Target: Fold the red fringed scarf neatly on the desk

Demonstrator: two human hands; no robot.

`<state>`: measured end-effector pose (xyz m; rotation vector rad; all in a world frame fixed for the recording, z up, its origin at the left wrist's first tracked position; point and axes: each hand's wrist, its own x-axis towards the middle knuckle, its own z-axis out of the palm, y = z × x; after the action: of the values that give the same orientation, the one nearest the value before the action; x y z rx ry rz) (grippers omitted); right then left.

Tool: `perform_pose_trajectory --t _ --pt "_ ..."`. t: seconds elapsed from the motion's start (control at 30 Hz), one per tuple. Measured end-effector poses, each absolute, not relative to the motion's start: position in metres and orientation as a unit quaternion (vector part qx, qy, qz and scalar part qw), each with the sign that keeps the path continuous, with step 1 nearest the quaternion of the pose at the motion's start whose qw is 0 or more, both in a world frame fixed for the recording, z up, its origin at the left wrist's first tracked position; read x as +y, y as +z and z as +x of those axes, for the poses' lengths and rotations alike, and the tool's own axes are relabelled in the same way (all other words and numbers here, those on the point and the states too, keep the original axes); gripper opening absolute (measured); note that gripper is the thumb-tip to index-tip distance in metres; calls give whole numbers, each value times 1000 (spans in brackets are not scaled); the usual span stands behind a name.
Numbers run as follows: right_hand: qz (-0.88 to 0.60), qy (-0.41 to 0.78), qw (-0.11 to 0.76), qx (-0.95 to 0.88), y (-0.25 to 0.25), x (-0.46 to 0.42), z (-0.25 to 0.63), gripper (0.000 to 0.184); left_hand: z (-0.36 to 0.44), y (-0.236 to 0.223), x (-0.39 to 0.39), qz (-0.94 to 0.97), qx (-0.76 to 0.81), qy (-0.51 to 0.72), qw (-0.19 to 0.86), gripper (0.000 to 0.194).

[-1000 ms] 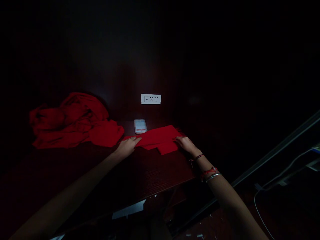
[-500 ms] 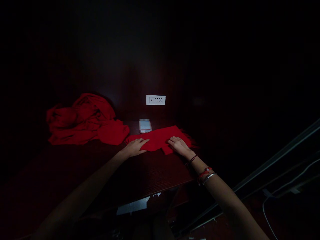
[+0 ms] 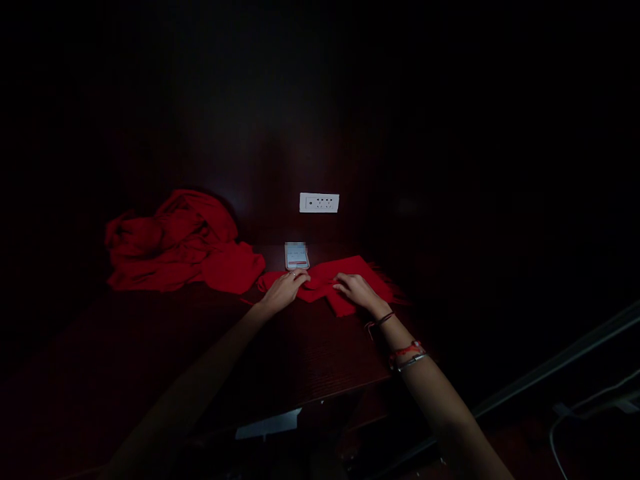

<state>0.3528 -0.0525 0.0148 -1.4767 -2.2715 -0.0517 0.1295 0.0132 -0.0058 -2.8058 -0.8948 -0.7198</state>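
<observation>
Head view — left hand [image 3: 285, 291], right hand [image 3: 359, 289] touch fringed cloth [image 3: 323, 272] (folded).

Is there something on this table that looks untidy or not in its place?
Yes, the red heap at left: it is crumpled, while the red cloth under the left hand and right hand lies flatter.

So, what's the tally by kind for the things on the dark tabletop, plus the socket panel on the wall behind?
Red fabric: 2, a crumpled red fabric heap, counted as one, and a flatter red cloth
Rectangular pale-screened phone: 1
White rectangular socket panel: 1
Total: 4
</observation>
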Motion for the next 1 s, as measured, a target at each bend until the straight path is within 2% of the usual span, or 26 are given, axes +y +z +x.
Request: perform_pose_trajectory --t 0.17,0.3,0.43,0.5,0.73,0.87,1.0 --pt "-526 15 262 -809 9 -45 348 19 132 -18 6 -949 -238 -194 75 19" --pt "-534 22 299 -791 7 -42 348 20 135 -21 4 -939 -278 -189 70 36" --pt "-509 23 317 -800 9 -45 350 18 137 -22 7 -927 -315 -184 84 22" --pt "-488 22 324 -810 11 -49 352 18 137 -22 9 -919 -328 -202 86 21" --pt "-450 23 307 -838 14 -58 342 46 141 -18 3 -913 -311 -255 73 24" --pt "-466 28 342 -816 11 -56 342 35 141 -12 0 -929 -274 -245 45 21" --pt "-505 49 389 -769 7 -50 351 21 132 -10 10 -944 -248 -219 -1 28"
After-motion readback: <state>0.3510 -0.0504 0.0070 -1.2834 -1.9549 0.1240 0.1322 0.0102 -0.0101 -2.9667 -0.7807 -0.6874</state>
